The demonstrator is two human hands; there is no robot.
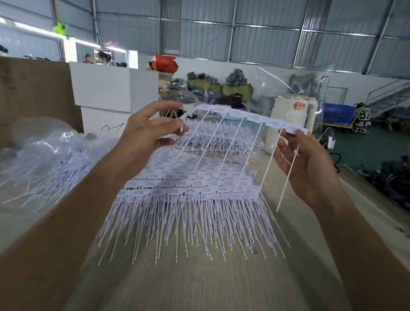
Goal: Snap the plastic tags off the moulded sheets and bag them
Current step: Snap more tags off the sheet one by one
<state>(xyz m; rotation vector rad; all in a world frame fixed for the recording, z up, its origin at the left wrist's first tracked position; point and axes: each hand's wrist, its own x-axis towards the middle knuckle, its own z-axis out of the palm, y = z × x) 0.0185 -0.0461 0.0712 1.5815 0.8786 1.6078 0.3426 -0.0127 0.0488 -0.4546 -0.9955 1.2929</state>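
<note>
Left of the left hand lies a clear bag (43, 161) of loose tags. The left hand (147, 132) pinches one end of a raised sheet (242, 118) between thumb and curled fingers. Below both hands lies the pile (189, 192) of sheets. The right hand (308, 168) grips the sheet's other end.
</note>
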